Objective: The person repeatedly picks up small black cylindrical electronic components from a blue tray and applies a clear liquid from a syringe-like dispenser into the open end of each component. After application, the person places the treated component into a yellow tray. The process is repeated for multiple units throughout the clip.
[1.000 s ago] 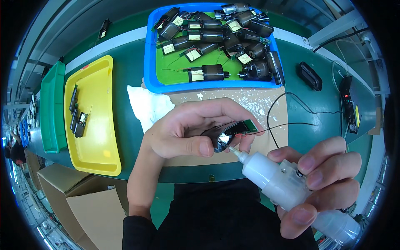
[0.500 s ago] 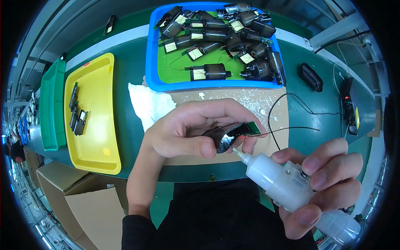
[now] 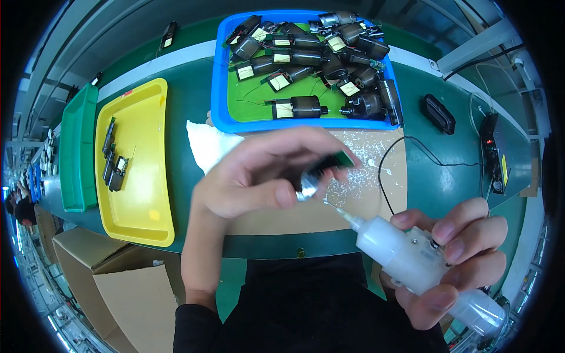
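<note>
In my left hand (image 3: 241,179) a small black part with a green circuit board (image 3: 323,167) is gripped between thumb and fingers. It is smeared by motion; a shiny white patch shows at its near end. My right hand (image 3: 462,256) is wrapped round a translucent white dispenser (image 3: 391,247), with a thin needle pointing up and left. The needle's tip sits just below the part, apart from it, with a small white blob on it. Under both hands lies a brown cardboard sheet (image 3: 276,220), spotted with white specks.
A blue tray (image 3: 220,100) of black cylindrical parts stands at the back. To the left are a yellow tray (image 3: 138,206) with several black parts, a green tray (image 3: 76,170) and a cardboard box (image 3: 135,300). White cloth (image 3: 206,144), a black case (image 3: 438,113) and a cabled black device (image 3: 493,153) lie nearby.
The needle has come away from the black part, and the dispenser has shifted slightly right. My left hand has moved a little up and left, turning the part.
</note>
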`<state>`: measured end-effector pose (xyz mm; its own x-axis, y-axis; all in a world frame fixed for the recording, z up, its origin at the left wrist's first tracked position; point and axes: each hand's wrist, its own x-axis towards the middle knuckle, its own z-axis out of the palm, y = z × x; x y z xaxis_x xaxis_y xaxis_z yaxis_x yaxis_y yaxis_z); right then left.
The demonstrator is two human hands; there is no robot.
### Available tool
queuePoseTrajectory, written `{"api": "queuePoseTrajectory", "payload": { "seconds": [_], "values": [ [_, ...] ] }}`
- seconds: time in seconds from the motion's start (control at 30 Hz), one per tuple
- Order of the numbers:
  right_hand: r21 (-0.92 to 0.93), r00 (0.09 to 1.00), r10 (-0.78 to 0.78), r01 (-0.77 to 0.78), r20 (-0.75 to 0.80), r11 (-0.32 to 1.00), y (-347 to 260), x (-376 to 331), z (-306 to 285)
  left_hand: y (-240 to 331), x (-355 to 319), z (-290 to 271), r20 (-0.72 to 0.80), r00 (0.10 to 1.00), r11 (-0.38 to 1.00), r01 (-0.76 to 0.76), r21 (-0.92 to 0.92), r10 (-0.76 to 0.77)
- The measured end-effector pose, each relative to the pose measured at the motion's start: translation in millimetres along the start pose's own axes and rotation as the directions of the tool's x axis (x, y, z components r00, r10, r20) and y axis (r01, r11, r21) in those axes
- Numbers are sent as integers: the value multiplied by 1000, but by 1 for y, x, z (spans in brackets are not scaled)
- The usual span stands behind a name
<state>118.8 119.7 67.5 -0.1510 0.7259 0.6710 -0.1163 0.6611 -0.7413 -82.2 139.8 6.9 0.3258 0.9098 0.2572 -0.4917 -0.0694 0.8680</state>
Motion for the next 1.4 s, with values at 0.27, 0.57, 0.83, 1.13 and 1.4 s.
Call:
{"api": "queuePoseTrajectory", "payload": {
  "seconds": [0.27,0.57,0.83,1.13,1.4],
  "values": [
    [-290,961,266,-235,71,928,58,-25,-27,81,-52,-46,-439,841,2,463,887,316],
    [-339,951,308,-299,-27,892,70,-35,-41,42,6,-36,-227,950,-54,244,968,213],
    [-308,961,264,-275,-78,911,59,-31,-43,-26,66,-25,4,995,-251,-28,968,-96],
    [-311,977,198,-213,-80,926,51,-23,-44,21,47,-26,-284,946,605,135,784,157],
    [-263,981,168,-187,-93,946,47,-16,-38,2,16,-41,-418,905,654,-362,-664,76]
  ]
}}
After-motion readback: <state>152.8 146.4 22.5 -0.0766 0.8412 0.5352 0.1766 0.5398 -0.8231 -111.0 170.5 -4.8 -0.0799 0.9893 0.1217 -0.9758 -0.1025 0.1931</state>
